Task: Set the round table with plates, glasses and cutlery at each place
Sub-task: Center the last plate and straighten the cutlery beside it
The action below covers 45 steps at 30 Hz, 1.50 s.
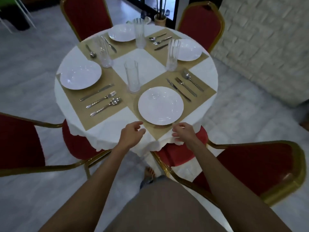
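While I am standing at the near edge of the round table (pixel 66 128), both of my hands are hovering just short of the nearest plate (pixel 160 106), and both are empty: my left hand (pixel 132 133) is loosely curled with the fingers apart, gripping nothing, and my right hand (pixel 183 132) is likewise half open, its fingertips resting near or on the scalloped edge of the white tablecloth (pixel 107 131); I cannot tell whether it is pinching the cloth. Judging by how things are lying, the job is looking almost finished. Four beige placemats are sitting on the cloth, each carrying a white plate: the left plate (pixel 80 74), the far plate (pixel 121 34) and the right plate (pixel 189 49) besides the near one. Four tall ribbed glasses are standing upright, one per place, with the nearest glass (pixel 132 77) just beyond my plate. The near setting has a knife, fork and spoon (pixel 192 80) lined up to the right of the plate, and the left and right settings are showing full sets too. The far setting is showing only a spoon (pixel 91 51) and a knife (pixel 110 45); I am seeing no fork there, though a glass may be hiding it. I am guessing that only a final check or straightening remains.
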Each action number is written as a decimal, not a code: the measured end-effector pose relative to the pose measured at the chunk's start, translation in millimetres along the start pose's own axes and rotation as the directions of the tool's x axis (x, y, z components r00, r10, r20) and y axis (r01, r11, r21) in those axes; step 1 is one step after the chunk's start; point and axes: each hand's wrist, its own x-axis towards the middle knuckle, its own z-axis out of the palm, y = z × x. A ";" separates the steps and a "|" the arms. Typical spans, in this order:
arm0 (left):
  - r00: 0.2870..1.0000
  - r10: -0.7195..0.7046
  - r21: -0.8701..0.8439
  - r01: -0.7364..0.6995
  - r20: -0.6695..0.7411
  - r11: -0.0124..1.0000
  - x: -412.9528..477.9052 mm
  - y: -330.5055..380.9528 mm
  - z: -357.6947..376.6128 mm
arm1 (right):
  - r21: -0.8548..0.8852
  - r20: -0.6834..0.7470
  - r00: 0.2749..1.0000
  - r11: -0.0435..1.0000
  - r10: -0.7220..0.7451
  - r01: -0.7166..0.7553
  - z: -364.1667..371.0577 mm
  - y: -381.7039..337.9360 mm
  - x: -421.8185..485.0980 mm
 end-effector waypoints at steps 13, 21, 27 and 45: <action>0.950 -0.273 -0.402 0.312 0.151 0.861 99.4 -2.2 5.0 | 0.111 -0.119 0.988 0.990 0.099 -0.085 21.2 -6.2 49.4; 0.941 -0.299 -0.413 0.339 0.161 0.845 123.9 -6.2 11.8 | 0.100 -0.202 0.972 0.990 0.122 -0.104 27.0 -0.5 52.3; 0.940 -0.271 -0.458 0.338 0.207 0.822 131.1 -2.5 6.4 | 0.112 -0.220 0.967 0.988 0.127 -0.104 29.5 -0.9 52.4; 0.940 -0.219 -0.452 0.319 0.260 0.833 135.6 -14.2 2.3 | 0.092 -0.247 0.957 0.987 0.152 -0.133 31.3 -11.0 48.2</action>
